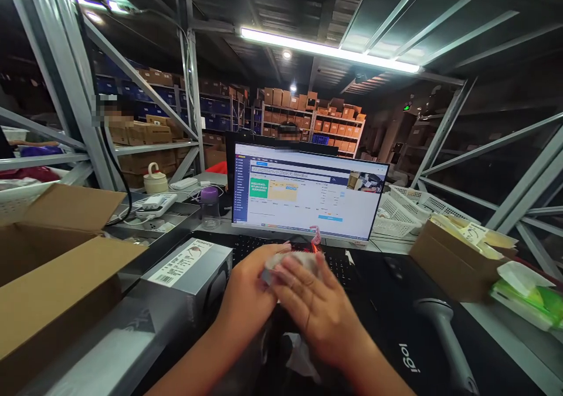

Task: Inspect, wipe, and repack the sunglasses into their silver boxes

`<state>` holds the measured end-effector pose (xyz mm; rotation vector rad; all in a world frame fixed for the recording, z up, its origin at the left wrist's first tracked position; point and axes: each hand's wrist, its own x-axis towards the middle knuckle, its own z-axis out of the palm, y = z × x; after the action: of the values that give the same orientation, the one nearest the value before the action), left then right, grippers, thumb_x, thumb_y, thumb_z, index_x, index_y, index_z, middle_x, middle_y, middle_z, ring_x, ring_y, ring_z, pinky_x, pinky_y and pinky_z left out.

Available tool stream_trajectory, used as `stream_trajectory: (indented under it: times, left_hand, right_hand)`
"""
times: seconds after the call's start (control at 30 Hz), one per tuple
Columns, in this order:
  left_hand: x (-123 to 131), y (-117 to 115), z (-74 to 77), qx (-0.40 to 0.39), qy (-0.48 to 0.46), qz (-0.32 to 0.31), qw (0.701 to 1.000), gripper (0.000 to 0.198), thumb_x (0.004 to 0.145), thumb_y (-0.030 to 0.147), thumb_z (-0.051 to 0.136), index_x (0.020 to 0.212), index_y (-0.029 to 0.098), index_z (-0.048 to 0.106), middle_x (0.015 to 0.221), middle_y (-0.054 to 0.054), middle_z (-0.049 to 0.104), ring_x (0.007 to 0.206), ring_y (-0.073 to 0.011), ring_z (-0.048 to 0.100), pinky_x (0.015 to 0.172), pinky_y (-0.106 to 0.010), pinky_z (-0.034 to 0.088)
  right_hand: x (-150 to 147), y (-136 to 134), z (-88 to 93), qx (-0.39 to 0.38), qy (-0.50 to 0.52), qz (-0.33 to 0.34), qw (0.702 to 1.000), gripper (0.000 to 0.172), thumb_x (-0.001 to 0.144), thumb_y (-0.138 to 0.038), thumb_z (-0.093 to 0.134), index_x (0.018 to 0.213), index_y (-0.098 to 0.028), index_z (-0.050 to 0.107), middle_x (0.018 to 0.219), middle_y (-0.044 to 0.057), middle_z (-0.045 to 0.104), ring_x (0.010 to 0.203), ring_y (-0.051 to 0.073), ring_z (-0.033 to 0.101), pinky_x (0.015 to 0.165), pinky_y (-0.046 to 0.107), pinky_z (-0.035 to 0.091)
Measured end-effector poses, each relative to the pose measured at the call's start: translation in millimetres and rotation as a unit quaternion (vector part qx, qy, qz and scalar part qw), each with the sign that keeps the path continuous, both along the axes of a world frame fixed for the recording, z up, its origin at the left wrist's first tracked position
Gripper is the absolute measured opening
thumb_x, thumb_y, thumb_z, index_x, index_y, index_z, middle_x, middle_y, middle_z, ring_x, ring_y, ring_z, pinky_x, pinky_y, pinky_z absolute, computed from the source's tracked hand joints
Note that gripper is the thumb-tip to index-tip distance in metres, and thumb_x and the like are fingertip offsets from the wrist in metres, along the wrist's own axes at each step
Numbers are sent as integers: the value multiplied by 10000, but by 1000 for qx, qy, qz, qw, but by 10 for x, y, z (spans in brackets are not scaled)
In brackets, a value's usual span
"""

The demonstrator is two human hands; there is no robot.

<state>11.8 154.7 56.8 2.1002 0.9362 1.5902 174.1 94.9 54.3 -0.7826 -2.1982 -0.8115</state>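
The left hand (246,296) and right hand (319,317) come together just below the centre of the frame, with the bare left forearm (197,364) and right forearm (373,366) rising from the bottom edge. The left hand curls inward, while the right fingers (299,281) spread, slanting up-left, slightly blurred

I'm pinching a crumpled whitish packet with a pink tag (295,262) between my left hand (244,296) and right hand (319,317), just above a black keyboard (264,246). A grey box with a white barcode label (187,273) is sitting at my nine o'clock, a grey handheld barcode scanner (440,331) at four o'clock.
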Motion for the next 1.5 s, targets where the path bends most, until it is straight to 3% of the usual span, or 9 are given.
stream_trajectory:
  times: [0.13,0.23,0.33,0.43,0.73,0.87,1.03,1.33,1.5]
  left_hand:
    - [26,22,7,-39,2,7,999,412,724,121,522,1053,235,741,1025,-10,768,901,-196,720,815,-311,601]
    - [17,7,29,-45,-27,11,999,392,725,140,517,1029,244,742,956,2,767,807,-175,702,765,-292,596]
    - [-2,-15,35,-28,-48,18,998,368,737,161,524,1023,248,739,932,8,760,790,-165,691,743,-274,586]
    - [12,-15,9,-34,-48,25,998,372,745,172,535,1055,236,731,1005,-10,762,857,-178,701,778,-290,581]
    - [74,19,-63,-46,-17,22,999,451,741,146,500,1130,235,708,1102,-15,754,987,-191,712,877,-313,579]
    - [52,-4,-53,0,20,31,999,466,742,118,489,1137,239,705,1112,-8,752,1012,-188,710,878,-299,577]
    - [60,-76,-19,65,40,32,997,434,784,109,491,1153,216,694,1077,-9,758,960,-169,718,858,-261,576]
    - [35,-79,5,59,13,56,997,419,734,98,497,1073,231,705,977,20,756,841,-151,708,798,-227,577]
    - [20,-84,15,77,37,57,995,453,743,82,480,1108,237,698,986,25,752,850,-151,701,830,-239,567]
  right_hand:
    - [363,128,23,-59,256,-17,965,558,926,-45,391,1422,-241,558,1275,76,706,1223,230,644,1191,545,337]
    - [446,205,38,-220,583,43,781,524,835,-107,517,1320,-243,660,887,37,786,786,225,749,880,453,601]
    - [260,187,87,-399,702,163,567,457,692,-140,639,1127,-212,760,921,53,784,828,251,735,798,393,602]
    - [12,89,122,-490,691,248,471,350,647,-195,720,989,-208,792,1005,73,778,937,280,713,854,388,569]
    - [-209,-13,6,-516,644,258,502,312,656,-284,854,949,-226,767,844,25,733,772,207,647,724,291,531]
    - [-197,-24,55,-505,690,301,422,183,709,-291,827,855,-199,765,725,1,703,607,123,581,592,209,490]
    - [19,21,214,-517,708,341,338,223,736,-347,779,916,-215,769,986,48,753,842,210,678,736,298,562]
    - [-251,-35,-45,-513,666,319,437,207,739,-355,811,764,-160,746,531,-19,571,447,84,438,456,198,358]
    - [-155,-49,136,-510,722,324,336,205,687,-291,812,840,-163,770,707,16,700,600,125,593,595,219,491]
